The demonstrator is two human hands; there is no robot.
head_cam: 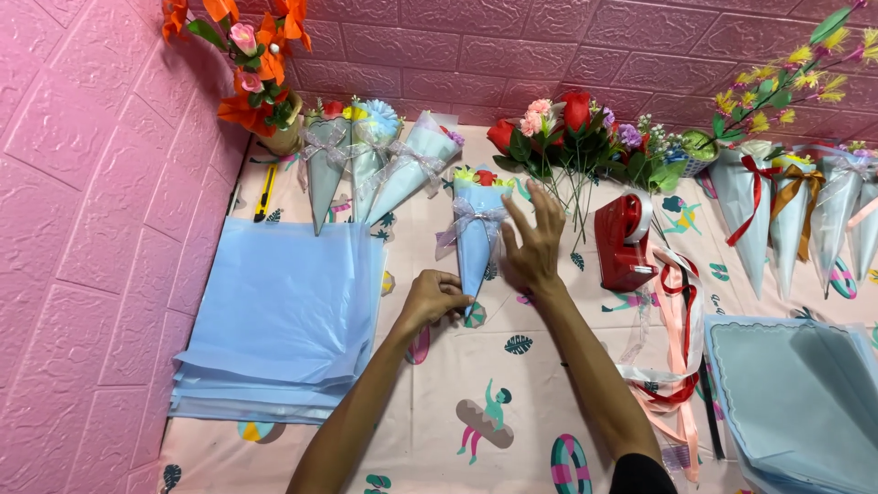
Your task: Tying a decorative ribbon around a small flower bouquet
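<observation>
At table [439,366] centre, a small bouquet [477,229] in a pale blue paper cone lies with its tip toward the person. Left hand [435,300] is pinched on the cone's tip; right hand [535,240] is spread flat, fingers released, touching the cone's side. Judged light, the wrap thin and easily creased, the flower heads and ribbon bow fragile. Best held low on the cone, below the bow. Blue sheets [279,316] lie left; a red tape dispenser [622,240] stands right.
</observation>
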